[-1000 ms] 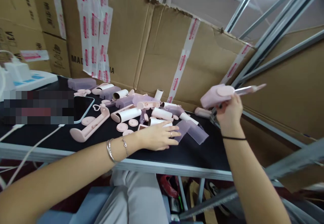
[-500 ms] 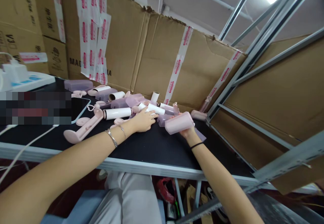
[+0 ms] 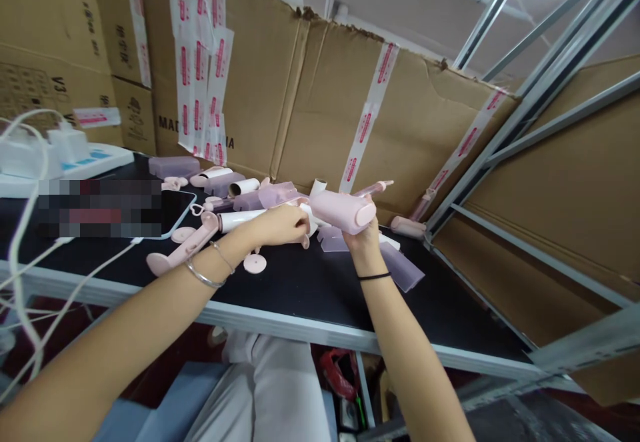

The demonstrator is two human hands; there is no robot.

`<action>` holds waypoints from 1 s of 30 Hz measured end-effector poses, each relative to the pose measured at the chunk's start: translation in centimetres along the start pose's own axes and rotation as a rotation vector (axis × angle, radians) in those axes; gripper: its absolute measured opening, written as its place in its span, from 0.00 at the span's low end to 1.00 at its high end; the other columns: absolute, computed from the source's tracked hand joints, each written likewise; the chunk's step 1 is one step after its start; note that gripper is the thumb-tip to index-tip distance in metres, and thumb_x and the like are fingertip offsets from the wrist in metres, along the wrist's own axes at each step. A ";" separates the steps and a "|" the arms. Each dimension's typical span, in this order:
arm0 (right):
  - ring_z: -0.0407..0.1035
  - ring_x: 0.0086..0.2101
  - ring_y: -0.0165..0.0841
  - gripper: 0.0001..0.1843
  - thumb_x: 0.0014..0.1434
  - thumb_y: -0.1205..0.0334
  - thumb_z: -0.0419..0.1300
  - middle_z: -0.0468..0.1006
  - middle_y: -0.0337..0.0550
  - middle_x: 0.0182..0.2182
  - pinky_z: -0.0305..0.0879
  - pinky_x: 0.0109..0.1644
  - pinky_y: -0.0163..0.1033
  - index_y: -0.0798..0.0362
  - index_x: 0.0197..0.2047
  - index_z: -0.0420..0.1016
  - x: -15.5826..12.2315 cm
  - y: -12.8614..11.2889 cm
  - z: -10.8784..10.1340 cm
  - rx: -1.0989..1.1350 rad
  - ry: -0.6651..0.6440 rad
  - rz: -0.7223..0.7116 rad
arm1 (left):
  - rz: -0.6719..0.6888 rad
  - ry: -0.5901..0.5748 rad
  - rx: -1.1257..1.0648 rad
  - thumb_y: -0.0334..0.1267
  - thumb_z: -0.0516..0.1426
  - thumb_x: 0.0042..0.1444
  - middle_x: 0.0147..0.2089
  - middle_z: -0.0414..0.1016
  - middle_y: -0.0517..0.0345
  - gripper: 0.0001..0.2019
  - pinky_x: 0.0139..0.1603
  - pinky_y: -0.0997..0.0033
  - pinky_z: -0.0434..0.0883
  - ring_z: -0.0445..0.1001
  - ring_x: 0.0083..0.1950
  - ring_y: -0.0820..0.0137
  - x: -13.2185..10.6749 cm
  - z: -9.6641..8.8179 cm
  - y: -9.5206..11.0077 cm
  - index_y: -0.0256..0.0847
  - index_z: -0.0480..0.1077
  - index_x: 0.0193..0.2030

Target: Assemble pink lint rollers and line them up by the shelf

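Observation:
My right hand (image 3: pixel 364 239) grips a rounded pink plastic case (image 3: pixel 343 211), raised above the black tabletop. A slim pink piece (image 3: pixel 375 189) juts out behind that hand; whether it is held too I cannot tell. Close to the case's left end, my left hand (image 3: pixel 284 224) has its fingers curled in. A pale part shows by those fingertips, but what they grip is hidden. White paper rolls (image 3: pixel 243 187) and translucent lilac covers (image 3: pixel 277 194) lie behind my left hand. Left of it rests a long pink holder (image 3: pixel 185 247), with a pink disc (image 3: pixel 255 264) below the hand.
A phone (image 3: pixel 180 210) with charging cables and a white power strip (image 3: pixel 100 159) occupy the left side. Cardboard (image 3: pixel 310 109) walls the back. Metal shelf bars (image 3: pixel 480 149) rise at the right. Another lilac cover (image 3: pixel 401 267) lies right of my right wrist.
My right hand has lifted the pink case and turned its end toward me. My left hand's fingers, spread over the white rolls before, are now curled. The view has shifted slightly.

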State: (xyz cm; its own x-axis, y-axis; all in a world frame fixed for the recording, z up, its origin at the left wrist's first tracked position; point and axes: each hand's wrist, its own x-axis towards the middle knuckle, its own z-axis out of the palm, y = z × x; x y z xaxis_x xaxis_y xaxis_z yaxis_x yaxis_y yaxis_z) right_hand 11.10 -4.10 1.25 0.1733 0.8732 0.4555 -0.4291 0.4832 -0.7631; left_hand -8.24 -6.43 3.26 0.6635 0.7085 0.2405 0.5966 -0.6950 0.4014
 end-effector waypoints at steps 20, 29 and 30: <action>0.73 0.40 0.35 0.18 0.41 0.55 0.69 0.79 0.40 0.37 0.69 0.49 0.43 0.51 0.34 0.70 -1.3 1.3 -1.6 0.073 -0.183 0.157 | -0.190 -0.404 -0.797 0.61 0.56 0.46 0.44 0.76 0.45 0.28 0.34 0.72 0.71 0.76 0.40 0.66 0.1 0.7 -0.9 0.36 0.70 0.40; 0.72 0.41 0.27 0.11 0.54 0.60 0.60 0.78 0.37 0.41 0.65 0.54 0.40 0.50 0.41 0.69 -1.1 0.2 -1.5 0.125 -0.157 0.050 | -0.194 0.411 -1.049 0.41 0.66 0.38 0.49 0.70 0.46 0.31 0.41 0.57 0.73 0.72 0.47 0.60 1.9 3.8 1.2 0.39 0.60 0.49; 0.72 0.40 0.26 0.08 0.57 0.60 0.57 0.79 0.35 0.40 0.65 0.54 0.40 0.50 0.41 0.69 -0.9 -0.2 -1.6 0.153 -0.101 0.024 | -0.178 0.478 -1.017 0.42 0.65 0.39 0.49 0.70 0.46 0.31 0.42 0.57 0.73 0.72 0.48 0.60 1.9 3.6 1.1 0.39 0.59 0.50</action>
State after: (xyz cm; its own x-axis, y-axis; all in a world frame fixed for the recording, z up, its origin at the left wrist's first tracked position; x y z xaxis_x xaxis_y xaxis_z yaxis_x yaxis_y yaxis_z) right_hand 12.47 -4.83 0.23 0.0746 0.8700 0.4873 -0.5632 0.4400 -0.6994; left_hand -4.66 -6.29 1.05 0.2355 0.9130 0.3332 -0.1225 -0.3122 0.9421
